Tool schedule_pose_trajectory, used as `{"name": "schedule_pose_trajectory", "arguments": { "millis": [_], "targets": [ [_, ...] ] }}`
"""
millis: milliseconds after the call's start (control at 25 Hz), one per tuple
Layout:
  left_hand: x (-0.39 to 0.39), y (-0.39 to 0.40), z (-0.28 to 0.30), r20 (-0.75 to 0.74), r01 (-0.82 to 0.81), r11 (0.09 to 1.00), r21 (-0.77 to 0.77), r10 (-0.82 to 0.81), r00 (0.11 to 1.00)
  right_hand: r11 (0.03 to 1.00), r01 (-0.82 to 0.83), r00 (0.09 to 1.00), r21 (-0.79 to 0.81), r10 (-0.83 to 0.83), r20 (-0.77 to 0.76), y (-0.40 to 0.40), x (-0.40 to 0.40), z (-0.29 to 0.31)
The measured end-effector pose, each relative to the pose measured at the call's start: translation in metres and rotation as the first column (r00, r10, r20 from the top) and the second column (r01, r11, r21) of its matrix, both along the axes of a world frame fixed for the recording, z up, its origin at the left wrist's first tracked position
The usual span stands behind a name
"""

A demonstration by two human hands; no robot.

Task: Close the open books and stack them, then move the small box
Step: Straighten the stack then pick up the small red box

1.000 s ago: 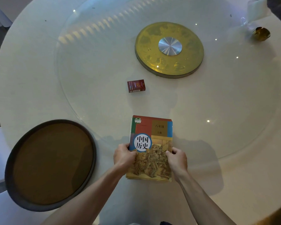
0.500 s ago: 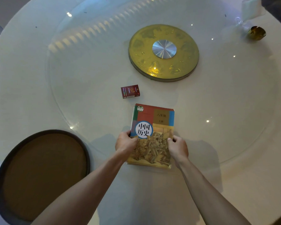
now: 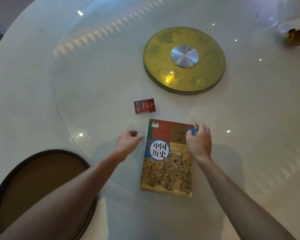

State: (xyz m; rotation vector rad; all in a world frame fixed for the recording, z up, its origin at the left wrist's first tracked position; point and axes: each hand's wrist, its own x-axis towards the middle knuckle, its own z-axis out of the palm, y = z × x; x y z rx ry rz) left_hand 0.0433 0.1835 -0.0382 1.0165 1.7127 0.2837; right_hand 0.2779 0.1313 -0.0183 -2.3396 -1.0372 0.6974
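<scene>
White table (image 3: 33,94) under you carries the closed books (image 3: 166,163), stacked near you, cover up. Your left hand (image 3: 126,142) hovers just left of them, fingers loosely curled, holding nothing. Your right hand (image 3: 199,141) hangs over their far right corner, fingers spread, empty. You'll see the small box (image 3: 144,106) just beyond, apart.

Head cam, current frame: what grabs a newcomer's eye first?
The colourful closed book lying flat at the table's near centre, with the left hand just off its left edge and the right hand over its top right corner. Next, the gold disc with a silver hub further back, and the small red box between disc and book.
</scene>
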Motion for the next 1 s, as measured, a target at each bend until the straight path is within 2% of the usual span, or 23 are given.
{"name": "schedule_pose_trajectory", "arguments": {
  "millis": [80, 160, 280, 440, 560, 760, 1000],
  "targets": [
    [-0.002, 0.04, 0.006, 0.056, -0.138, 0.99, 0.034, 0.136, 0.989, 0.984, -0.16, 0.987, 0.076, 0.161, -0.001, 0.044, -0.01, 0.003],
    [0.002, 0.07, 0.008, 0.087, -0.23, 0.973, 0.038, 0.226, 0.97, 0.954, -0.297, 0.954, 0.046, 0.299, -0.028, 0.083, -0.023, 0.003],
    [0.012, 0.093, 0.001, 0.085, -0.23, 0.973, 0.023, 0.227, 0.97, 0.9, -0.434, 0.9, -0.033, 0.431, -0.07, 0.124, -0.041, -0.004],
    [0.016, 0.103, -0.013, 0.134, -0.213, 0.977, 0.018, 0.208, 0.969, 0.871, -0.475, 0.878, -0.122, 0.462, -0.122, 0.154, -0.058, -0.02],
    [0.017, 0.101, -0.015, 0.175, -0.208, 0.978, 0.031, 0.2, 0.964, 0.889, -0.44, 0.894, -0.129, 0.42, -0.157, 0.164, -0.065, -0.025],
    [-0.004, 0.087, -0.013, 0.191, -0.333, 0.939, 0.083, 0.313, 0.93, 0.933, -0.355, 0.915, -0.052, 0.336, -0.223, 0.155, -0.077, -0.017],
    [-0.057, 0.046, 0.004, 0.223, -0.428, 0.899, 0.098, 0.399, 0.889, 0.902, -0.429, 0.872, -0.051, 0.398, -0.286, 0.125, -0.12, 0.004]
  ]
}}
